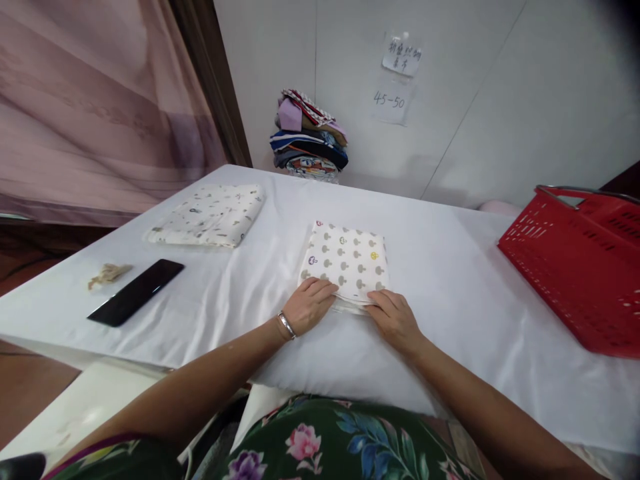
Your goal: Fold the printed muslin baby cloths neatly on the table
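A folded white cloth [345, 257] with a grey mushroom-like print and a few coloured motifs lies flat in front of me. My left hand [311, 305] grips its near left corner, fingers on top. At the near right corner my right hand [395, 321] holds the edge in the same way, thumb side underneath or hidden. The cloth's near edge shows more than one layer between my hands. Farther left rests a second folded cloth [213, 215], white with small scattered prints, apart from both hands.
The table wears a white tablecloth [450, 267]. Left of me lie a black phone [137, 292] and a small beige crumpled item [109, 274]. A red plastic basket [580, 273] stands at the right. Folded fabrics [310, 143] are stacked by the wall, below paper notes [393, 100].
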Available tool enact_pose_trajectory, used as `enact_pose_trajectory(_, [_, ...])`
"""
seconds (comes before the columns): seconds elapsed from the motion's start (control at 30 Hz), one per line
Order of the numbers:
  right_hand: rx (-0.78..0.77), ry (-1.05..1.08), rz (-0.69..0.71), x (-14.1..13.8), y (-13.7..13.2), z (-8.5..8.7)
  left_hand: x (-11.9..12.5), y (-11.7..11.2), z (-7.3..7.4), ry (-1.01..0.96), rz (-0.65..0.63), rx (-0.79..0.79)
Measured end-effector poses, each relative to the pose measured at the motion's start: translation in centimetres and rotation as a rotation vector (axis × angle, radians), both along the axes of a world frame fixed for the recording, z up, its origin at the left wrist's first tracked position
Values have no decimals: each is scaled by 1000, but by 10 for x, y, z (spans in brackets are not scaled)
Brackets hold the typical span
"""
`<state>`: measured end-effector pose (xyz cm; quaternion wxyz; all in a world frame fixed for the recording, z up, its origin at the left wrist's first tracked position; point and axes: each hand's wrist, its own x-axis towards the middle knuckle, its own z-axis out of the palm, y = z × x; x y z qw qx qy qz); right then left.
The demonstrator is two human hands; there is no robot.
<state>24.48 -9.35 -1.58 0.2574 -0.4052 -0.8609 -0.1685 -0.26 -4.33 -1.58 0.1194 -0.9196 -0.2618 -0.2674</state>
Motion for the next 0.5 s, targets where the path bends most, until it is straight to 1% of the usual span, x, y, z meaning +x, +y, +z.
enact_pose_trajectory(0.1, [-56, 10, 27, -1, 0, 1, 1, 0, 0, -1, -20, -34])
enact_pose_trajectory(0.2, [-127, 20, 47, -2, 1, 3, 1, -1, 2, -45, -43, -95])
enact_pose_trajectory(0.27, [-177, 18, 76, -1, 2, 5, 2, -2, 3, -96, -16, -171])
enact_pose_trajectory(0.37, [-244, 59, 118, 0, 4, 9, 4, -1, 6, -163, 60, -266])
enact_pose_trajectory(0.43, [-280, 119, 100, 1, 6, 13, 7, 0, 8, -145, 83, -297])
enact_pose_trajectory(0.5, [-329, 146, 54, 0, 8, 17, 10, 2, 11, -82, 101, -318])
